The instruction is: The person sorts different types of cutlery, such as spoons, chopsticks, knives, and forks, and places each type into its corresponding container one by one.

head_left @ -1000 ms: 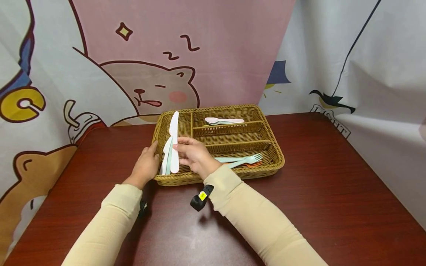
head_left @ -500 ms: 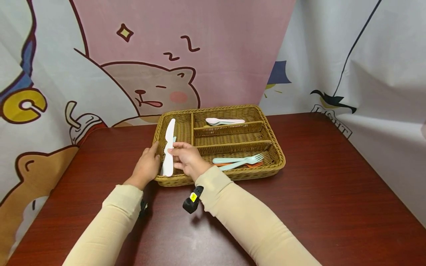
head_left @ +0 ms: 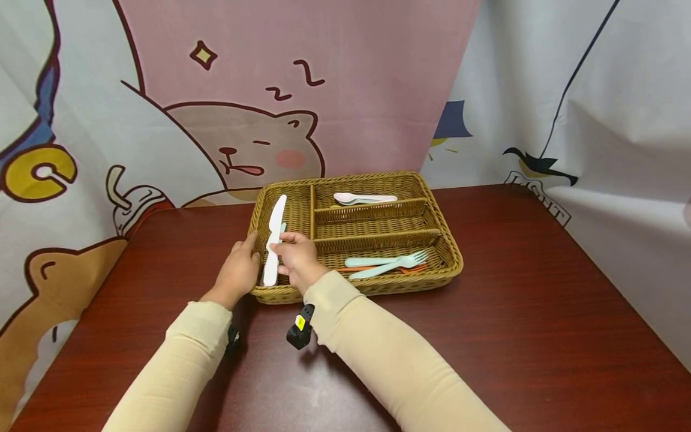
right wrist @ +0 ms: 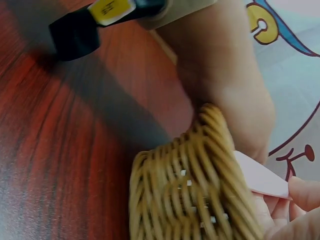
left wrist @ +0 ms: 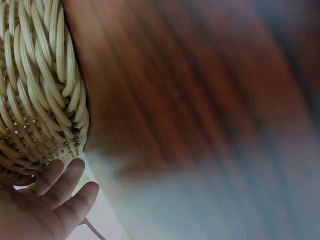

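Note:
My right hand (head_left: 297,257) pinches a white table knife (head_left: 278,211) between thumb and fingers, in the left compartment of a wicker cutlery tray (head_left: 378,288). A pale green tip (head_left: 283,227) of another piece shows beside the knife, mostly hidden under it and the hand. In the right wrist view, the thumb (right wrist: 304,192) presses the knife's broad end (right wrist: 262,176). My left hand (head_left: 237,270) rests against the tray's left side. Its fingers (left wrist: 75,172) lie extended along the wicker wall in the left wrist view.
Pale spoons (head_left: 364,198) lie in the tray's back right compartment. Light green forks (head_left: 396,262) and orange cutlery (head_left: 412,269) lie in the front right one. The tray stands on a dark red wooden table (head_left: 529,300), with a printed curtain (head_left: 378,90) behind it.
My right hand has moved left and slightly down with the white knife, which now lies over the other knives. My left hand has stayed at the tray's side.

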`<action>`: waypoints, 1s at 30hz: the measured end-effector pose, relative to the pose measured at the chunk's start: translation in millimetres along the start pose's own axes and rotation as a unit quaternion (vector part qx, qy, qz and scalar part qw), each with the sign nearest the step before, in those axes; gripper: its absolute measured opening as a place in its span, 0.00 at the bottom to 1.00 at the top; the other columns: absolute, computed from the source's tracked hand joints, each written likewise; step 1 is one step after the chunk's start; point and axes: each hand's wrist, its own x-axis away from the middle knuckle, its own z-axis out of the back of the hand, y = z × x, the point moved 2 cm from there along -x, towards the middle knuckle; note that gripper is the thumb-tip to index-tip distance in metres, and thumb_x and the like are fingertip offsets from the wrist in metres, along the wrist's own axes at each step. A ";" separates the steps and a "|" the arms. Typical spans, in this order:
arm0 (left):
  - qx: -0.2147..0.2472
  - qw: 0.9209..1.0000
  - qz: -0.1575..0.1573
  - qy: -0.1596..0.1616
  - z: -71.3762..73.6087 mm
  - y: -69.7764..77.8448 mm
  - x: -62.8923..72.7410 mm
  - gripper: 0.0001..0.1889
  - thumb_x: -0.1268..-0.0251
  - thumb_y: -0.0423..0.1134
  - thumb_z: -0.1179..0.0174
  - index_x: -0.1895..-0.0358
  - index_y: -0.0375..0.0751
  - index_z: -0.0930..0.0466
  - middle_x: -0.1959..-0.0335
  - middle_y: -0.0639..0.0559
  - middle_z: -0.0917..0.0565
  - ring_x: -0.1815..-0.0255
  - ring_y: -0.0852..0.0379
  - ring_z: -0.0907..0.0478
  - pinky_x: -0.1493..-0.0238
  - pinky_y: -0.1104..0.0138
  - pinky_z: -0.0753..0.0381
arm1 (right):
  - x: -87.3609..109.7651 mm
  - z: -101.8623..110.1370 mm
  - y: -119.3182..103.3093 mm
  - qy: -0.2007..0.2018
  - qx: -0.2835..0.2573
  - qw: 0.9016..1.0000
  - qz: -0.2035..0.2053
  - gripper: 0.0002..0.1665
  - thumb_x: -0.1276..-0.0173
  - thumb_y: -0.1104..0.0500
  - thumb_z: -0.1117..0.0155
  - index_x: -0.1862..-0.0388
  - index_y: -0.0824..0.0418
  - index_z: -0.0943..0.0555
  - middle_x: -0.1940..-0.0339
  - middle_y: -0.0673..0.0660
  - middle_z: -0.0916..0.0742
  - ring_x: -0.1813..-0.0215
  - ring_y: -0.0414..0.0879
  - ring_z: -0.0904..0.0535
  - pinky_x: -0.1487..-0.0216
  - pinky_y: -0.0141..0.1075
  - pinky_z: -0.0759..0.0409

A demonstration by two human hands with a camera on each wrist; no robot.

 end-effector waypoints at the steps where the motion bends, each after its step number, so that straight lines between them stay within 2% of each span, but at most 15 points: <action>1: 0.000 1.000 0.001 0.000 0.0 -0.2 0.1 0.29 0.23 0.35 0.64 0.23 0.37 0.56 0.32 0.28 0.40 0.33 0.32 0.38 0.34 0.44 0.37 | -0.1 -0.7 1.5 0.003 0.003 1.000 0.001 0.13 0.36 0.69 0.37 0.52 0.64 0.21 0.66 0.53 0.21 0.64 0.44 0.24 0.61 0.41 0.19; 10: -0.002 1.000 0.006 -0.001 0.4 -1.7 0.0 0.29 0.23 0.35 0.64 0.23 0.36 0.55 0.32 0.27 0.41 0.33 0.32 0.37 0.35 0.44 0.37 | -3.9 -5.2 8.7 0.020 0.025 0.999 0.008 0.11 0.38 0.69 0.35 0.55 0.64 0.21 0.66 0.54 0.22 0.63 0.45 0.24 0.59 0.43 0.19; 19: 0.003 1.000 0.007 -0.001 0.3 -2.6 1.4 0.29 0.23 0.36 0.64 0.23 0.37 0.55 0.32 0.28 0.40 0.34 0.32 0.36 0.36 0.43 0.36 | -5.6 -6.7 10.7 -0.002 0.067 0.998 -0.012 0.16 0.34 0.69 0.40 0.46 0.64 0.22 0.48 0.61 0.19 0.45 0.53 0.23 0.47 0.50 0.21; 30: 0.009 1.000 0.010 -0.005 -0.6 -0.1 1.1 0.29 0.23 0.36 0.64 0.22 0.38 0.56 0.32 0.28 0.40 0.35 0.32 0.35 0.36 0.43 0.35 | -14.3 -6.9 12.6 -0.001 0.083 0.995 -0.050 0.18 0.32 0.71 0.41 0.43 0.65 0.24 0.45 0.64 0.20 0.41 0.55 0.23 0.44 0.47 0.22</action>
